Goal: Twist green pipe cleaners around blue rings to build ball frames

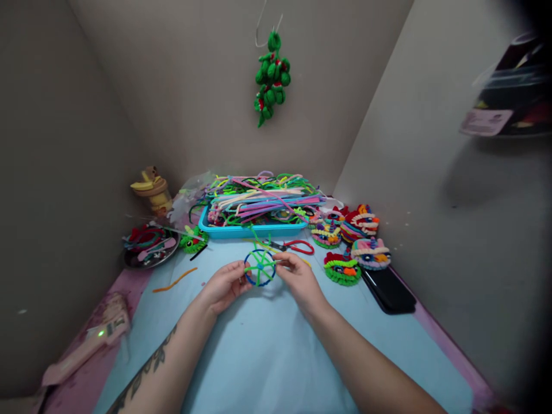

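A: Which step is judged to be in hand?

B: A small pipe-cleaner wheel [260,268], a blue fuzzy wire ring crossed by bright green fuzzy spokes, is held between 2 hands just above the pale blue table mat [259,351]. The spokes are seen joined at the hub and the gaps between them are bare, so the frame is judged to be formed and under adjustment at its rim.

A: How are the fingers set?

B: The fingers of the left hand [224,286] are closed in a pinch on the ring's left edge. The thumb and forefinger of the right hand [299,277] are closed on its right edge, where a green spoke end sticks out.

A: What is called for by the next move?

B: A light, steady pinch is called for, since the ring is thin and probably easily bent. 1 hand would be needed as an anchor while the other works.

A: What is found around it?

B: Red-handled scissors [298,247] are seen just behind it, then a turquoise plastic tray [241,232] heaped with coloured pipe cleaners [263,195]. 1 loose orange pipe cleaner [175,280] lies to the left, and round fuzzy multicoloured discs [342,270] lie to the right.
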### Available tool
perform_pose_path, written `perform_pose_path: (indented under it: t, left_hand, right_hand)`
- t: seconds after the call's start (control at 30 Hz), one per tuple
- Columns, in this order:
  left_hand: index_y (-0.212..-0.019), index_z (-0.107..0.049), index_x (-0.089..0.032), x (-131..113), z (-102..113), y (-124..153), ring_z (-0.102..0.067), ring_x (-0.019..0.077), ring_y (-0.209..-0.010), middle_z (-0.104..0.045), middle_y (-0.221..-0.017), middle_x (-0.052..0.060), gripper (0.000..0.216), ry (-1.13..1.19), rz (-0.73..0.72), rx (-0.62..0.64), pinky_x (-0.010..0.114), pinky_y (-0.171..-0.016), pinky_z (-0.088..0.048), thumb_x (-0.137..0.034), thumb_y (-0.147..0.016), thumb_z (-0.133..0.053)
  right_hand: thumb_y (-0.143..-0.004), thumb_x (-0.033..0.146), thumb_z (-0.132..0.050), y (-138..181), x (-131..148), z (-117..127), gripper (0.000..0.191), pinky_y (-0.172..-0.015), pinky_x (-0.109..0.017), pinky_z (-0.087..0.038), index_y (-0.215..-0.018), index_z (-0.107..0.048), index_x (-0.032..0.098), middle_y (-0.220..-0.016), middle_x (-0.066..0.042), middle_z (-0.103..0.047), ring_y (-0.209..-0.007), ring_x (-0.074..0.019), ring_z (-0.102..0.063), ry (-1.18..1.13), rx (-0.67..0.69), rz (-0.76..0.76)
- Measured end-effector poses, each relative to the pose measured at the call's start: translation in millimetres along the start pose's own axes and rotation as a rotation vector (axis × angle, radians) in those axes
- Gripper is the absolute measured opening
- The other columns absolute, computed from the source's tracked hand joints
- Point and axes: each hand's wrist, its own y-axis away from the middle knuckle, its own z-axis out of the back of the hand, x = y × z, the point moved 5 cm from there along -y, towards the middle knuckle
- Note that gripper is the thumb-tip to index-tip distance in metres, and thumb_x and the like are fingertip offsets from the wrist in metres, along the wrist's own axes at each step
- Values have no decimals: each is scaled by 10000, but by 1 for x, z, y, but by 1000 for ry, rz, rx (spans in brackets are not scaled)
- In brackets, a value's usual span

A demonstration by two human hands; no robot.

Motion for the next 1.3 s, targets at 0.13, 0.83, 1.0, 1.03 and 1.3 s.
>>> perform_pose_path:
  t: [0.13,0.83,1.0,1.03,1.3]
  left_hand:
    - [-839,-603,-119,-4,-2,2,-579,78,-585,-610,-698,14,191,-38,-56,-4,184,-567,-497,-233,-719,-698]
    - [-873,-640,-178,-55,6,25,-576,167,-775,-653,-876,39,178,-1369,-422,-81,267,-692,-430,-255,-740,-550]
    - [-944,-625,-199,-36,-4,21,-561,168,-824,-627,-939,36,261,-1420,-439,27,276,-751,-427,-185,-684,-620]
    - [-944,-621,-200,-33,-5,20,-559,170,-824,-623,-933,35,265,-1439,-431,33,278,-752,-426,-176,-680,-621]
    - [-889,-604,-185,-31,-9,17,-544,170,-796,-602,-876,38,171,-1487,-454,26,274,-726,-416,-162,-725,-560]
  right_hand:
    - [-691,226,-608,3,7,-2,129,-708,-286,-442,-795,-685,222,-1040,-59,-544,-973,-205,-531,300,-2,181]
    - [-721,69,-541,-1,-1,3,211,-839,-355,-427,-803,-668,216,-898,-43,-589,-915,-199,-543,783,165,314]
    - [-745,160,-593,8,5,-9,62,-801,-340,-424,-788,-597,203,-862,-36,-570,-891,-196,-530,779,221,376]
    - [-748,170,-597,10,5,-12,60,-802,-342,-423,-796,-587,203,-862,-36,-566,-889,-195,-527,791,237,383]
    - [-654,266,-694,23,2,-25,460,-891,-430,-413,-1052,-479,181,-1061,-106,-524,-1040,-266,-470,896,250,452]
